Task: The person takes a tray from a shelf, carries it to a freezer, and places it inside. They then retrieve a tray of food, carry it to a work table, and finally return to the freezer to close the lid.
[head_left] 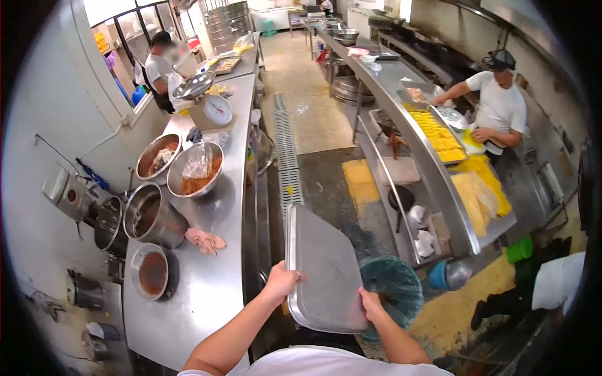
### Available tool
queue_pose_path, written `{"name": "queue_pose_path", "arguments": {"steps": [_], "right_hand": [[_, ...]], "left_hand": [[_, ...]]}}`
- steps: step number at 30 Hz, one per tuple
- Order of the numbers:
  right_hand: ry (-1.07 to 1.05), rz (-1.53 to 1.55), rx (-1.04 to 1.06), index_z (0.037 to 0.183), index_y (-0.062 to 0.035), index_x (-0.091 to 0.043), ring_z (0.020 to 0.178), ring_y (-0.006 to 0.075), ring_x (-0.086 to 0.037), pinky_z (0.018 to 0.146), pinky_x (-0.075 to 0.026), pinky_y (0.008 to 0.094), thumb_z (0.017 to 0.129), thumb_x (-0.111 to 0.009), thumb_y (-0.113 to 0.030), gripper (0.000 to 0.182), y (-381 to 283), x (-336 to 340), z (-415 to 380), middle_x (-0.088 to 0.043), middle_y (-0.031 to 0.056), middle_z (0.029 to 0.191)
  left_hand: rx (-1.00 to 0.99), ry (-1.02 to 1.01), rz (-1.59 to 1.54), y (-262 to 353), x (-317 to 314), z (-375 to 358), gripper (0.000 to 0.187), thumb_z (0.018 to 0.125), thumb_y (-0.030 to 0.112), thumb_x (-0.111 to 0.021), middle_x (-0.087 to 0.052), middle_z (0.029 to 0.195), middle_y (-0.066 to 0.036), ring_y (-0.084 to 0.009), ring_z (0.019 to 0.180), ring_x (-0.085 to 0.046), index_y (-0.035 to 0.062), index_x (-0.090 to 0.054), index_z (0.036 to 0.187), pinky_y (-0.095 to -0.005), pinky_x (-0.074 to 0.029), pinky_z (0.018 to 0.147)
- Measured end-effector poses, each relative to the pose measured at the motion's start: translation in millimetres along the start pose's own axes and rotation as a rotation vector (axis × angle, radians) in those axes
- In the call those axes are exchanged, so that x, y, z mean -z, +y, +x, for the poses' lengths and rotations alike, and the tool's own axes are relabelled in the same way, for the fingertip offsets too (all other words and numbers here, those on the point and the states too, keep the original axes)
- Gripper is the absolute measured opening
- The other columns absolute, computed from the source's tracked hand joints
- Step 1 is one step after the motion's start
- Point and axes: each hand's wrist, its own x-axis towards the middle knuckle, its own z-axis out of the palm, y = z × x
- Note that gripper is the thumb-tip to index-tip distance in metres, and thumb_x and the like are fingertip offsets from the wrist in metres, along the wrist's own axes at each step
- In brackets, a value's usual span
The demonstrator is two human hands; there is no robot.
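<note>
A grey rectangular metal tray [326,269] is tilted up in front of my body, over the aisle floor. My left hand [284,279] grips its left edge, thumb lying on the flat face. On the opposite edge, lower down, my right hand [371,303] is closed with the thumb at the rim. The fingers behind the tray are hidden. Just beyond my right hand stands a bin lined with a teal plastic bag [401,285], partly covered by the tray.
Left, a steel counter [213,301] holds a pot [153,216], bowls of food [195,169], a pink cloth [205,240] and a scale [217,109]. Right, a person [498,106] works beside a tray of yellow food [437,135]. Another person [558,282] is low at right. A drain grate [286,144] runs along the aisle.
</note>
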Motion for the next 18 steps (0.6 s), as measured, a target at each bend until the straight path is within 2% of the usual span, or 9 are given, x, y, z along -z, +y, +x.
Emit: {"name": "queue_pose_path", "arguments": {"steps": [2, 3, 9, 12, 13, 16, 18], "right_hand": [[0.008, 0.054, -0.060, 0.112, 0.0098, -0.066, 0.093, 0.0252, -0.067, 0.082, -0.053, 0.0426, 0.101, -0.064, -0.039, 0.050, -30, -16, 14, -0.070, 0.0154, 0.109], [0.003, 0.087, -0.059, 0.114, 0.0108, -0.064, 0.096, 0.0257, -0.067, 0.085, -0.053, 0.0428, 0.101, -0.063, -0.038, 0.051, -41, -24, 27, -0.070, 0.0163, 0.111], [-0.084, 0.146, 0.058, 0.108, 0.0096, -0.065, 0.096, 0.0241, -0.066, 0.085, -0.052, 0.0396, 0.101, -0.064, -0.040, 0.050, -136, -62, 117, -0.070, 0.0147, 0.107], [-0.083, 0.049, 0.225, 0.105, 0.0093, -0.066, 0.094, 0.0235, -0.065, 0.084, -0.051, 0.0394, 0.101, -0.063, -0.041, 0.051, -198, -92, 167, -0.070, 0.0129, 0.102], [-0.077, -0.024, 0.229, 0.103, 0.0047, -0.070, 0.088, 0.0186, -0.063, 0.081, -0.051, 0.0367, 0.101, -0.063, -0.043, 0.048, -222, -105, 184, -0.071, 0.0089, 0.096], [0.029, -0.102, 0.396, 0.097, 0.0046, -0.069, 0.086, 0.0158, -0.062, 0.080, -0.051, 0.0347, 0.100, -0.065, -0.043, 0.048, -306, -162, 215, -0.070, 0.0081, 0.090], [0.064, -0.063, 0.471, 0.097, 0.0047, -0.068, 0.086, 0.0149, -0.061, 0.080, -0.051, 0.0334, 0.099, -0.067, -0.042, 0.047, -349, -201, 253, -0.069, 0.0082, 0.090]], "left_hand": [[0.030, 0.020, -0.002, 36, -11, 19, 0.027, 0.080, -0.005, -0.071, -0.070, 0.097, -0.011, -0.0201, 0.087, -0.067, -0.0036, -0.065, 0.106, -0.0364, -0.054, 0.078], [0.021, 0.030, 0.032, 48, -14, 33, 0.027, 0.081, -0.005, -0.070, -0.070, 0.098, -0.012, -0.0203, 0.087, -0.067, -0.0035, -0.064, 0.108, -0.0369, -0.055, 0.079], [-0.008, 0.115, 0.054, 117, -22, 91, 0.023, 0.086, -0.005, -0.067, -0.071, 0.096, -0.010, -0.0183, 0.086, -0.068, -0.0036, -0.067, 0.109, -0.0355, -0.056, 0.076], [-0.023, 0.143, -0.008, 148, -21, 128, 0.023, 0.086, 0.001, -0.076, -0.074, 0.096, -0.010, -0.0161, 0.085, -0.068, -0.0029, -0.071, 0.108, -0.0337, -0.056, 0.078], [-0.038, 0.161, -0.020, 161, -20, 140, 0.020, 0.087, 0.003, -0.076, -0.073, 0.094, -0.009, -0.0163, 0.084, -0.068, -0.0020, -0.071, 0.106, -0.0343, -0.056, 0.075], [-0.047, 0.206, -0.081, 196, -6, 191, 0.015, 0.088, 0.008, -0.079, -0.070, 0.089, -0.005, -0.0162, 0.077, -0.067, 0.0011, -0.071, 0.099, -0.0359, -0.056, 0.069], [-0.058, 0.257, -0.096, 229, 6, 227, 0.017, 0.085, 0.009, -0.082, -0.072, 0.089, -0.005, -0.0135, 0.078, -0.066, -0.0005, -0.074, 0.097, -0.0334, -0.054, 0.071]]}}
